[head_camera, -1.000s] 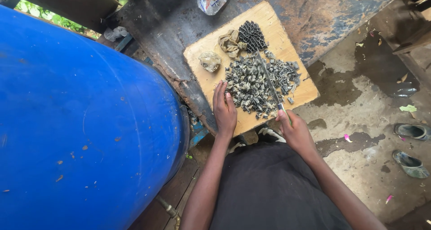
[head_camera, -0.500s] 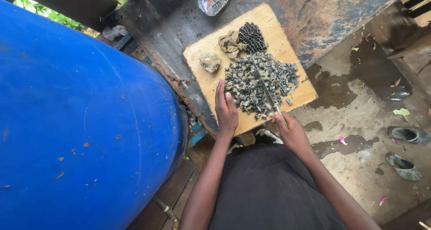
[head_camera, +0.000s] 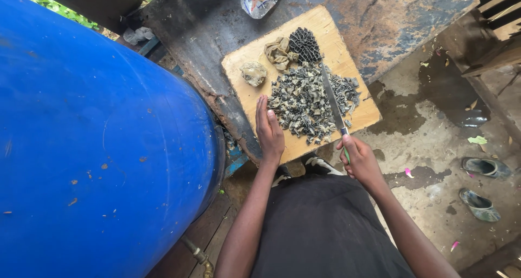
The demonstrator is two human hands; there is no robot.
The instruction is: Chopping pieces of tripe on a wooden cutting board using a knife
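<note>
Step in hand: I read this as chopping; the heap of dark grey-green chopped pieces (head_camera: 312,101) lies in the middle of the pale square wooden cutting board (head_camera: 339,42), which rests on the dark worn metal table (head_camera: 391,12).
Right hand (head_camera: 361,161): fingers clamped round the green handle of the long steel knife (head_camera: 332,101), whose blade lies lengthwise across the heap.
Left hand (head_camera: 269,130): open and flat, palm down on the board, touching the heap's near-left edge; it holds nothing.
Uncut stock: a black honeycombed piece (head_camera: 305,43) and tan crumpled pieces (head_camera: 278,52) lie at the board's far side.
Next move, my judgement: work the blade through the heap with the left fingers kept clear.
Change: half a second ago the blade sat angled low over the heap's right; now it stretches further up the heap.
Beside me: a large blue plastic barrel (head_camera: 97,142).
</note>
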